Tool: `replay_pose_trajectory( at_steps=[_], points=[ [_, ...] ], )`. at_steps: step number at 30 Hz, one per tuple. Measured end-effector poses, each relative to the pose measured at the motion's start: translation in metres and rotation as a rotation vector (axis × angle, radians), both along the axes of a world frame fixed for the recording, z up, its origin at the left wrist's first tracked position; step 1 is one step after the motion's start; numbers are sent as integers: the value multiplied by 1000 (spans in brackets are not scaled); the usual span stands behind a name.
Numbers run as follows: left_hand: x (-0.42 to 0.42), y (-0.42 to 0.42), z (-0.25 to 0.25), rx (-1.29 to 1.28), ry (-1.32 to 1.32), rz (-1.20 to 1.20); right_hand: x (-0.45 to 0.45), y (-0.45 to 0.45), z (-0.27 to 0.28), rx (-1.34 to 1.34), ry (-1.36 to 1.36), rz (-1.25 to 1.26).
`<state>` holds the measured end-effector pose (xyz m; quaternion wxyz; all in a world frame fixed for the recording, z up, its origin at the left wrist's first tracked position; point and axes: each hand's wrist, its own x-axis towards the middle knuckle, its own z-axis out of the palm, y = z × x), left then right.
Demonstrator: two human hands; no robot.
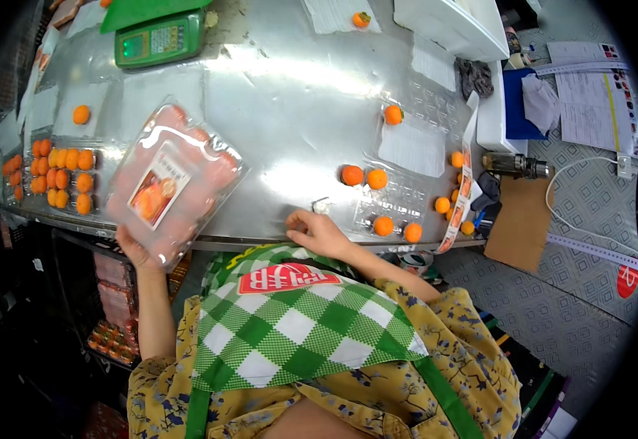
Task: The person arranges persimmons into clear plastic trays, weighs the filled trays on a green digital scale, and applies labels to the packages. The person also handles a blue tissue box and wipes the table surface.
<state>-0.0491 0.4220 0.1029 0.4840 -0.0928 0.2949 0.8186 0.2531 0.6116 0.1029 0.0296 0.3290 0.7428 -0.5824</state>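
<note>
My left hand (136, 249) grips the near lower corner of a clear-lidded fruit pack (179, 181). The pack is tilted above the table's left part, and reddish-orange round fruits show hazily through its top. A picture label (159, 185) with printed writing is on it. At the table's front edge, my right hand (319, 233) has loosely curled fingers, the thumb apart, and no visible object in it. Just beyond it is a crumpled whitish scrap (322, 206). Right of that hand, a clear compartment tray (390, 206) has several persimmons (377, 179) in or beside it.
Filled fruit trays (63, 175) stand at the metal table's (275, 142) left end. A green scale (159, 41) is at the back. On the right are a strip of labels (460, 206), loose persimmons (442, 204), a white foam box (456, 24) and a glass flask (516, 165).
</note>
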Motion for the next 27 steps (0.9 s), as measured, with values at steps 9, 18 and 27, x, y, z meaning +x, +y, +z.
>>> replay_pose_trajectory(
  at_steps=[9, 18, 27],
  points=[
    [23, 171, -16, -245, -91, 135, 14, 22, 11, 70, -62, -9],
    [34, 280, -53, -1, -82, 63, 69, 44, 14, 556, -101, -158],
    [19, 281, -61, -114, 40, 2, 59, 109, 0, 906, -296, -13]
  ],
)
